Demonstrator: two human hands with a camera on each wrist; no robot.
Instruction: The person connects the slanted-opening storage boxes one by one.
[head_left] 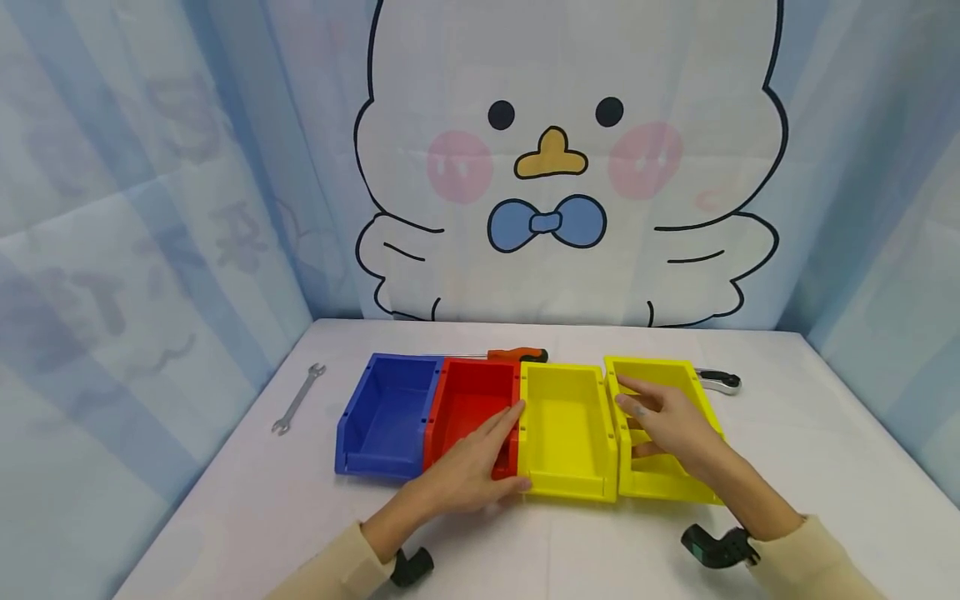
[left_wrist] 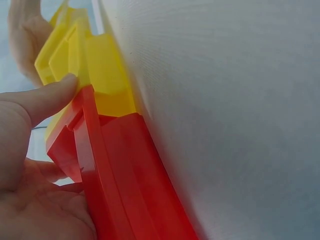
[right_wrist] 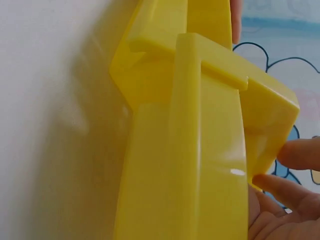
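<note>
My left hand [head_left: 468,471] lies over the red bin [head_left: 468,387], fingers straight along the border with the middle yellow bin [head_left: 567,425]. Its thumb [left_wrist: 62,92] touches that yellow bin's front corner. My right hand [head_left: 671,421] reaches into the right-hand yellow bin [head_left: 667,487], extended fingertips at the inner face of its left wall. In the right wrist view, two fingertips of this hand touch the yellow wall [right_wrist: 270,125]. The two yellow bins stand side by side, with a narrow seam between them. A blue bin [head_left: 390,417] adjoins the red one on the left.
An open-ended wrench [head_left: 298,400] lies left of the bins. Behind the red bin is a screwdriver with an orange and black handle [head_left: 517,354]. A black-handled metal tool [head_left: 720,381] sticks out behind the right-hand yellow bin. A printed curtain [head_left: 555,275] hangs behind the white table [head_left: 247,517].
</note>
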